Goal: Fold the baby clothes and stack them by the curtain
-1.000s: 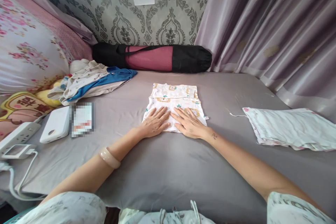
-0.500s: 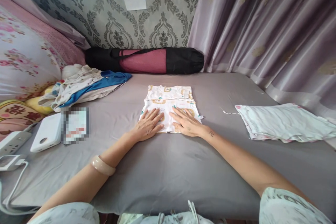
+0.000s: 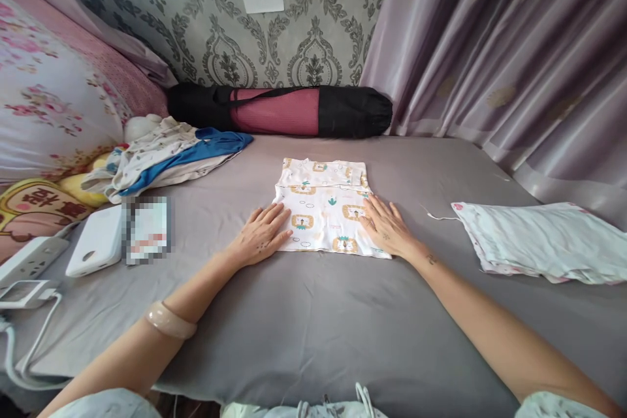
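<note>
A white cloth garment printed with yellow lion faces (image 3: 323,222) lies folded on the grey bedsheet, its far part turned over in a band. My left hand (image 3: 262,233) lies flat with fingers spread on the garment's left edge. On the right edge rests my right hand (image 3: 390,228), palm down, its fingers apart and pointing away from me. Neither hand grips the cloth.
A black and pink rolled bag (image 3: 274,111) lies along the wall. Crumpled clothes (image 3: 166,160), a white power bank (image 3: 95,241) and a power strip (image 3: 32,261) are at left. Folded pale cloth (image 3: 543,241) lies at right on the grey sheet (image 3: 294,320).
My hands have slid apart from the middle of the garment to its left and right edges, uncovering more of the print. The view has shifted slightly.
</note>
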`<state>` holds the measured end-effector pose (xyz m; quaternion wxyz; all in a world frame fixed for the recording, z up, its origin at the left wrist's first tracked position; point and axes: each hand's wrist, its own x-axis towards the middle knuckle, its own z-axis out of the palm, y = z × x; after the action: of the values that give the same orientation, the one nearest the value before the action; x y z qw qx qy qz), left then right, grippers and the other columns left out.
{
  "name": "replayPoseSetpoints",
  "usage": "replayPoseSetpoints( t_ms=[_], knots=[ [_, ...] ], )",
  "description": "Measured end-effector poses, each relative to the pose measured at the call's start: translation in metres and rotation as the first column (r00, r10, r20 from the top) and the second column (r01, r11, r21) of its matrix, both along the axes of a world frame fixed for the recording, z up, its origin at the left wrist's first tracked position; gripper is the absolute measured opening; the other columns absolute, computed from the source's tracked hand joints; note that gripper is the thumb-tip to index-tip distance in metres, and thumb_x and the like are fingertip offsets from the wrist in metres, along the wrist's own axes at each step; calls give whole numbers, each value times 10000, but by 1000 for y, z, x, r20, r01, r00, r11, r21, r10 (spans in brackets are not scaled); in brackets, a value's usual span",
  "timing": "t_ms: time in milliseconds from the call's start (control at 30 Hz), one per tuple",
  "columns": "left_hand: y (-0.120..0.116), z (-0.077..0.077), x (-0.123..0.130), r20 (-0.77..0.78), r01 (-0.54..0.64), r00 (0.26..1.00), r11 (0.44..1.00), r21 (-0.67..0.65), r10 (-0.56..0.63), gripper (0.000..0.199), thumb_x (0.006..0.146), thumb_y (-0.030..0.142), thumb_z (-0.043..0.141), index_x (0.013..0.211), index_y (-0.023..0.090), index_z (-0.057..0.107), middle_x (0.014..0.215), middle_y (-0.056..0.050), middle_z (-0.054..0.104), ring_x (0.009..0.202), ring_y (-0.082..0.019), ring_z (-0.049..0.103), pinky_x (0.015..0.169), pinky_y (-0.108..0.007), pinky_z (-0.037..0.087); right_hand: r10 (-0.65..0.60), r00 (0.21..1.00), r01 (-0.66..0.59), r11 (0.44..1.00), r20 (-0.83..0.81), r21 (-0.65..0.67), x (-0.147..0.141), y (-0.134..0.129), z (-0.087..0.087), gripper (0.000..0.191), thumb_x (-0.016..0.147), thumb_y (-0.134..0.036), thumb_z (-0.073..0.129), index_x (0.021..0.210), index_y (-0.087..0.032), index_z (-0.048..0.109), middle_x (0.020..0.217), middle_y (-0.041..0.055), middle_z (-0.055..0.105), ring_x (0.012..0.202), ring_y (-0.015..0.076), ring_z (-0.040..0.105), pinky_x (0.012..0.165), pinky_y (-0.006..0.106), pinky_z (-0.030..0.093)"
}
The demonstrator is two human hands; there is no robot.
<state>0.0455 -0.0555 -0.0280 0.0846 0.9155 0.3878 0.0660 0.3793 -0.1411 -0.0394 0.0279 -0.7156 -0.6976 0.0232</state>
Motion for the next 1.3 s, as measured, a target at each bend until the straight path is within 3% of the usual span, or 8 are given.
replayPoseSetpoints(
  t_ms=[100,233,433,567,800,933,1100,1300],
  knots=[
    [20,7,7,164,-163,972,986,-43,168,515,978,486,249,1216,212,615,1238,-87,627,1160,-220,559,1029,-361,408,8,1000,-8,1000,14,18,1,0,-3,621,987,-446,188,1507,-123,293,1596,96,180,1463,229,185,1185,494,146],
    [55,10,19,127,-528,837,846,-68,532,396,910,438,415,912,174,710,931,-115,676,1074,-277,565,967,-380,429,12,1000,-14,999,27,43,4,1,-7,611,994,-448,174,1503,-134,300,1586,100,222,1460,229,199,1178,507,172],
    [72,16,39,15,-680,717,704,-206,697,289,787,415,590,899,189,732,1176,-139,620,1175,-322,514,948,-378,417,19,999,-21,999,46,49,6,3,-11,613,995,-446,171,1501,-129,307,1581,107,236,1454,237,219,1175,510,182],
    [73,23,45,-25,-714,682,657,-243,731,268,731,348,638,927,191,730,1227,-141,607,1184,-322,520,899,-351,434,13,999,-17,998,50,68,6,3,-13,603,992,-446,183,1498,-148,319,1580,107,243,1444,245,247,1169,507,196],
    [68,23,51,-7,-620,782,775,-123,624,178,783,212,528,863,184,685,1033,-119,693,1016,-277,625,790,-325,449,14,999,-16,998,37,66,6,4,-13,606,990,-451,184,1494,-147,327,1580,111,240,1445,249,243,1164,519,199],
    [61,21,54,35,-610,790,790,-60,613,191,829,212,467,924,193,631,976,-107,691,969,-261,634,743,-317,450,21,999,-24,998,47,57,4,3,-9,606,988,-441,189,1491,-132,330,1584,112,225,1448,251,235,1163,520,204],
    [61,17,51,109,-598,786,793,-116,609,242,843,213,447,1056,220,561,983,-79,681,943,-243,629,689,-297,436,7,999,-8,999,35,36,1,2,-4,606,989,-441,188,1495,-136,324,1586,109,221,1452,249,222,1168,514,195],
    [69,13,46,132,-497,842,847,-191,523,404,830,187,462,1222,257,529,927,-25,681,948,-209,622,722,-270,438,-1,999,-1,999,36,41,2,2,-6,585,989,-450,205,1490,-180,341,1587,92,230,1452,240,225,1169,496,200]
  ],
)
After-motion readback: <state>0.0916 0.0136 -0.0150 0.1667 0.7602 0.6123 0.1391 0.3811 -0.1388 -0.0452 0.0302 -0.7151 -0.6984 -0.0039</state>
